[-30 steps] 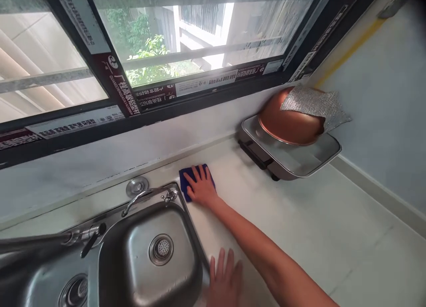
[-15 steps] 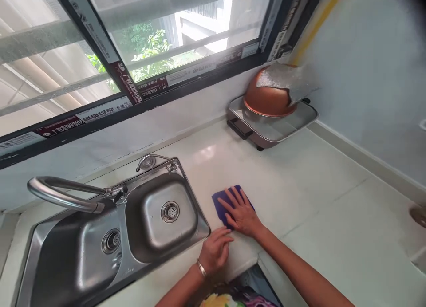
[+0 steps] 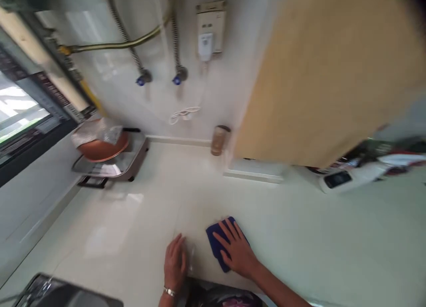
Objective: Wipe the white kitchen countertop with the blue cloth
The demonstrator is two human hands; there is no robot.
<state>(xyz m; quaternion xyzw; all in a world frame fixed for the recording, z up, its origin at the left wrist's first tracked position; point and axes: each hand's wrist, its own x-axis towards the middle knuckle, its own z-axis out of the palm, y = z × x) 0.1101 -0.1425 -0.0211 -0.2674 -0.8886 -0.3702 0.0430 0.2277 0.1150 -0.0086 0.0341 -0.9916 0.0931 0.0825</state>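
Head view: one cloth (image 3: 211, 242), dark blue, lay flat on the pale counter (image 3: 282, 227), close in front of the person. Right hand (image 3: 240, 253): palm down on the cloth, fingers spread and open, laid over it rather than closed round it; the cloth's left part showed past the fingers. Left hand (image 3: 173, 263): left of the cloth and apart from it, fingers together, loosely bent, grip slack; whether it touched the counter could not be told. Bracelet (image 3: 169, 292): silver, on the left wrist. Sink (image 3: 63, 294): one corner, lower left. Pan (image 3: 136, 158): rectangular, dark-handled, far left corner. Bowl (image 3: 103, 151): copper-coloured, upside down in the pan, a silvery mesh (image 3: 93, 133) draped over it. Jar (image 3: 218, 143): brownish, dark-topped, near the wall (image 3: 159, 107). Panel (image 3: 316, 76): tan, large, right of the jar. Socket (image 3: 218, 29): on the wall, a white plug (image 3: 205, 46) in it. Device (image 3: 357, 177): white, dark-screened, slightly blurred, at the right.
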